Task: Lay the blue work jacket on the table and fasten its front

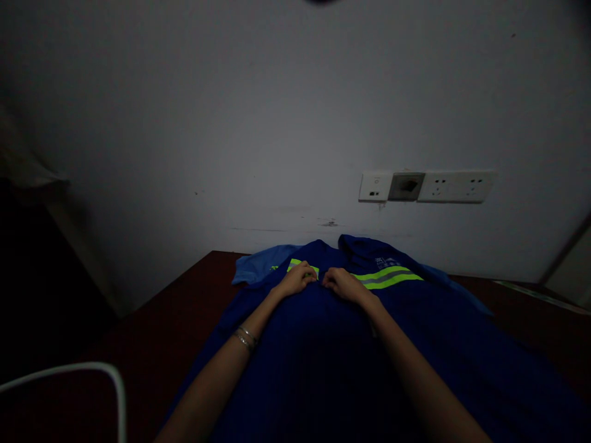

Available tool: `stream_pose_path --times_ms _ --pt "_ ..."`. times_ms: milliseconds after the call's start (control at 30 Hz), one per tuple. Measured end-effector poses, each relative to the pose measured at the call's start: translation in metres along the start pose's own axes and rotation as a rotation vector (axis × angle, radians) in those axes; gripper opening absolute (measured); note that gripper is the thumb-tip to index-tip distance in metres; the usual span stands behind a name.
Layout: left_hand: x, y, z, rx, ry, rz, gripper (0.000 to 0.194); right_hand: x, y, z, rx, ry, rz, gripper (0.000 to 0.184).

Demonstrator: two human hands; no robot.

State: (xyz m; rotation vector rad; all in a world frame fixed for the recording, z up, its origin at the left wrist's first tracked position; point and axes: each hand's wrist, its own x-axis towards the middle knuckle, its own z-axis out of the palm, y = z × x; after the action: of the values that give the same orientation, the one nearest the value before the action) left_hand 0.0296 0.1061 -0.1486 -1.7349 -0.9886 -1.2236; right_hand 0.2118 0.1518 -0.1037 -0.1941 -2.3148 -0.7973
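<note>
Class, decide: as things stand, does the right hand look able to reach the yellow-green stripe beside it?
Probably yes: the right hand is at the blue garment, close by the stripe, and nothing visible stands between them.

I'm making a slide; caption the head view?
Left hand and right hand close together on a blue garment with yellow-green stripes.

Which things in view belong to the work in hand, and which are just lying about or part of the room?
In the work:
Left hand and right hand, both at the garment's front
Blue garment
Table, under it

Just there:
White cable
Wall sockets
</note>
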Motion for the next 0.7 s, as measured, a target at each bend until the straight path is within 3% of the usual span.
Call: stream_pose_path --times_ms 300,433,533,700 --pt "0.003 -0.001 0.004 -0.119 0.079 -0.032 0.007 -0.001 0.002 0.000 0.013 0.057 -0.012 0.018" --pt "0.004 -0.002 0.003 -0.129 0.119 -0.007 0.008 0.002 0.003 0.001 0.160 0.073 0.005 0.019" --pt "0.004 -0.002 0.001 -0.131 0.131 0.002 0.010 0.005 0.002 0.005 0.275 0.121 0.044 0.030" --pt "0.004 0.000 -0.002 -0.092 0.125 0.023 0.012 0.008 0.001 0.012 0.209 0.158 0.064 0.028"
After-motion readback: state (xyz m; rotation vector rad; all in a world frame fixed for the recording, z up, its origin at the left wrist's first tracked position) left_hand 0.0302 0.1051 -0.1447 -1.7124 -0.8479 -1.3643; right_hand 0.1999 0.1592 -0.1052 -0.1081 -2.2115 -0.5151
